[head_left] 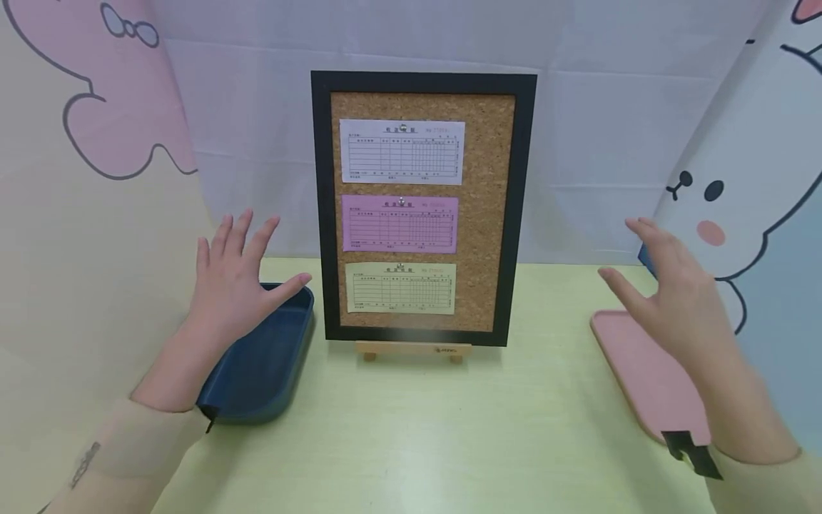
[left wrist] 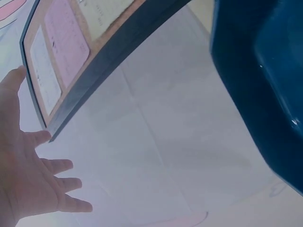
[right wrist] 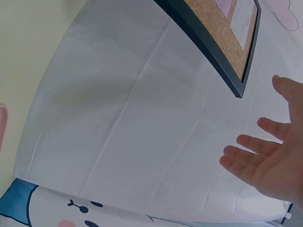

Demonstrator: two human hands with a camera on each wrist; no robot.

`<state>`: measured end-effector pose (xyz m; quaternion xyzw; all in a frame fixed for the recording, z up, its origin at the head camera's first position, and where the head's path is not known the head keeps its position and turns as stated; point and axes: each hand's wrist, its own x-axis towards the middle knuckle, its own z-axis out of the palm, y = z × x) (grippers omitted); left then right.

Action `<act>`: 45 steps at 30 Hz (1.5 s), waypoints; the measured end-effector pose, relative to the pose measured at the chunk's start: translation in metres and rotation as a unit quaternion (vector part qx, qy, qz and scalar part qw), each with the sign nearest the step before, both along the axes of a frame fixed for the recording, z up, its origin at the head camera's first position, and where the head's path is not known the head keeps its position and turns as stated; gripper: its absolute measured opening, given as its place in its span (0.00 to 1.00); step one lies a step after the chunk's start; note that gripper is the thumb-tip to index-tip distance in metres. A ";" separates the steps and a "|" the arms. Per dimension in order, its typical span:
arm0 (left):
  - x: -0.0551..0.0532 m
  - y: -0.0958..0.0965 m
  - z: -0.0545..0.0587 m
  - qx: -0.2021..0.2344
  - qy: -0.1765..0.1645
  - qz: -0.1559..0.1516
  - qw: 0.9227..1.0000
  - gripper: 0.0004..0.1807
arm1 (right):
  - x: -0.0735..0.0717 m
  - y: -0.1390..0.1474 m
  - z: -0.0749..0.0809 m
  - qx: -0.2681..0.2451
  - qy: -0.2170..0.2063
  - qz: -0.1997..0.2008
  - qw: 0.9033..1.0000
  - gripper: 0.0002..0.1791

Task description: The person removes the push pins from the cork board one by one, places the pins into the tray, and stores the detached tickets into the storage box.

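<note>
A black-framed cork board (head_left: 484,214) stands on a small wooden easel (head_left: 414,348) at the middle of the table. Pinned to it, one above the other, are a white receipt slip (head_left: 402,152), a pink slip (head_left: 400,224) and a yellow slip (head_left: 401,288), each with a pushpin at its top. My left hand (head_left: 231,285), fingers spread and holding nothing, is raised over a dark blue tray (head_left: 298,357). With fingers extended and nothing in it, my right hand (head_left: 683,303) hovers above a pink tray (head_left: 632,364).
Behind the board hangs a white cloth (head_left: 591,143). Cartoon-printed panels flank the table (head_left: 449,435) on the left (head_left: 128,107) and right (head_left: 758,171). The blue tray has raised walls, while the pink one is shallow with a low rim.
</note>
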<state>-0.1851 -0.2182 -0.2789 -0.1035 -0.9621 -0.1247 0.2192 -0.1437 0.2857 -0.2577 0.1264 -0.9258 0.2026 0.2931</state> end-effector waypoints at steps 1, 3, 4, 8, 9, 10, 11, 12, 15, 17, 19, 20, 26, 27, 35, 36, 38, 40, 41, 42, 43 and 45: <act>-0.001 0.001 0.002 0.007 0.002 -0.001 1.000 0.49 | -0.001 -0.003 0.003 -0.004 0.007 -0.001 1.000 0.38; -0.004 0.005 0.006 0.021 0.004 -0.002 1.000 0.49 | -0.003 -0.009 0.010 -0.010 0.017 -0.007 1.000 0.38; -0.006 0.006 0.008 0.028 0.005 -0.003 1.000 0.48 | -0.005 -0.012 0.013 -0.015 0.027 -0.008 0.999 0.37; -0.012 0.013 0.015 0.056 0.013 -0.006 0.998 0.48 | -0.012 -0.025 0.025 -0.026 0.076 -0.014 0.997 0.36; -0.014 0.014 0.017 0.063 0.018 -0.008 0.998 0.47 | -0.014 -0.028 0.028 -0.029 0.087 -0.012 0.996 0.36; -0.015 0.016 0.018 0.069 0.024 -0.011 0.997 0.47 | -0.016 -0.031 0.031 -0.031 0.100 -0.009 0.995 0.35; -0.017 0.017 0.020 0.075 0.032 -0.013 0.997 0.47 | -0.018 -0.034 0.034 -0.032 0.110 -0.004 0.993 0.35; -0.019 0.018 0.021 0.081 0.037 -0.015 0.996 0.47 | -0.020 -0.037 0.038 -0.034 0.119 0.003 0.992 0.34; -0.024 0.021 0.025 0.098 0.054 -0.022 0.994 0.46 | -0.028 -0.046 0.047 -0.042 0.144 0.022 0.988 0.32; -0.027 0.023 0.027 0.108 0.063 -0.023 0.992 0.45 | -0.033 -0.051 0.052 -0.047 0.165 0.034 0.985 0.31; -0.031 0.025 0.030 0.118 0.071 -0.026 0.990 0.44 | -0.039 -0.057 0.057 -0.052 0.181 0.040 0.981 0.30; -0.033 0.026 0.032 0.123 0.074 -0.027 0.989 0.44 | -0.042 -0.060 0.059 -0.054 0.190 0.044 0.979 0.29; -0.044 0.035 0.044 0.160 0.066 -0.024 0.985 0.44 | -0.060 -0.080 0.072 -0.095 0.217 0.076 0.968 0.25; -0.046 0.036 0.046 0.166 0.063 -0.023 0.984 0.44 | -0.064 -0.083 0.073 -0.100 0.217 0.082 0.968 0.25; -0.062 0.051 0.056 0.193 0.058 -0.026 0.979 0.44 | -0.086 -0.105 0.081 -0.104 0.230 0.127 0.959 0.22; -0.064 0.052 0.057 0.195 0.058 -0.028 0.979 0.44 | -0.089 -0.108 0.081 -0.109 0.232 0.132 0.958 0.22; -0.069 0.056 0.058 0.199 0.056 -0.031 0.978 0.44 | -0.095 -0.115 0.082 -0.121 0.236 0.141 0.954 0.20; -0.073 0.060 0.060 0.205 0.052 -0.033 0.977 0.45 | -0.101 -0.120 0.083 -0.132 0.245 0.155 0.948 0.19; -0.075 0.062 0.060 0.208 0.050 -0.034 0.976 0.45 | -0.104 -0.123 0.084 -0.141 0.245 0.162 0.945 0.18; -0.077 0.064 0.061 0.213 0.048 -0.036 0.975 0.44 | -0.107 -0.126 0.084 -0.150 0.244 0.167 0.943 0.18; -0.079 0.066 0.062 0.218 0.045 -0.038 0.974 0.44 | -0.110 -0.129 0.084 -0.157 0.240 0.172 0.942 0.17; -0.083 0.070 0.065 0.226 0.040 -0.041 0.972 0.44 | -0.115 -0.134 0.084 -0.160 0.229 0.176 0.944 0.17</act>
